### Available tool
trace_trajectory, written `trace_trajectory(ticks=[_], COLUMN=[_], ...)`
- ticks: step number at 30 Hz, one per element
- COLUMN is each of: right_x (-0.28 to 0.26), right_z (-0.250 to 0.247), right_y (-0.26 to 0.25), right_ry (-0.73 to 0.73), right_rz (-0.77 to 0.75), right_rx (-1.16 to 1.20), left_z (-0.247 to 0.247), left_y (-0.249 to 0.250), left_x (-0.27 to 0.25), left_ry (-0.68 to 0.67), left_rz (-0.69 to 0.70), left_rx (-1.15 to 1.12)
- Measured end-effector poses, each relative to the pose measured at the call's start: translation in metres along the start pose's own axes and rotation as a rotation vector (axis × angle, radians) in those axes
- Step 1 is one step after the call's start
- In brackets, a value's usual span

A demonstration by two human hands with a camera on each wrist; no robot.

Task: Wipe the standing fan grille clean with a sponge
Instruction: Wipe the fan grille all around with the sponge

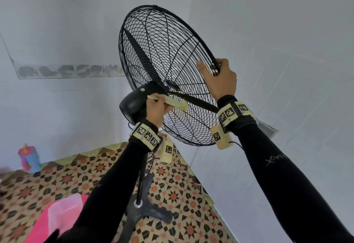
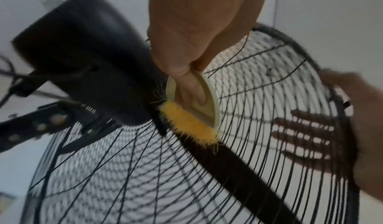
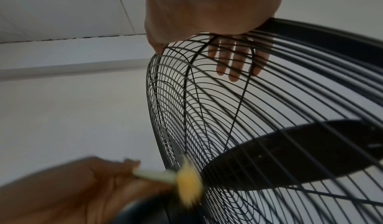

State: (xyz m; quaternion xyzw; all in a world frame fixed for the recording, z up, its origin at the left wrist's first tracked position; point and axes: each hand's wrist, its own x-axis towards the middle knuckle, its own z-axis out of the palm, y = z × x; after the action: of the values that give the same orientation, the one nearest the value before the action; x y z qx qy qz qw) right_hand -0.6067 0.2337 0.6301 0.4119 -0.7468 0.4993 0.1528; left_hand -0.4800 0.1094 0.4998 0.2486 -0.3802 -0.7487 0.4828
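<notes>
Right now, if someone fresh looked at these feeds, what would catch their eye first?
The big black wire fan grille fills the middle of the head view, tilted against pale walls. The right hand grips its rim on the right, while the left hand holds a cream-handled brush with yellow bristles against the rear wires beside the motor housing. Lower left, a patterned floor covering and a pink tub add colour.
</notes>
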Motion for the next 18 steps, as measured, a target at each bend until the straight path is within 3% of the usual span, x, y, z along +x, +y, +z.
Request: trace_trajectory(ticks=[3, 8, 13, 18], right_x=[0.0, 0.0, -0.002, -0.006], right_z=[0.003, 0.004, 0.002, 0.004], right_y=[-0.002, -0.003, 0.0, -0.005], right_ry=[0.007, 0.015, 0.021, 0.026], right_rz=[0.0, -0.008, -0.005, -0.003], right_rx=[0.003, 0.004, -0.012, -0.013], left_z=[-0.004, -0.009, -0.003, -0.011], left_y=[0.026, 0.005, 0.026, -0.016], left_x=[0.004, -0.005, -0.004, -0.017], left_ry=[0.047, 0.006, 0.038, 0.034], left_rz=[0.012, -0.028, -0.02, -0.064], left_rx=[-0.098, 0.05, -0.156, -0.015])
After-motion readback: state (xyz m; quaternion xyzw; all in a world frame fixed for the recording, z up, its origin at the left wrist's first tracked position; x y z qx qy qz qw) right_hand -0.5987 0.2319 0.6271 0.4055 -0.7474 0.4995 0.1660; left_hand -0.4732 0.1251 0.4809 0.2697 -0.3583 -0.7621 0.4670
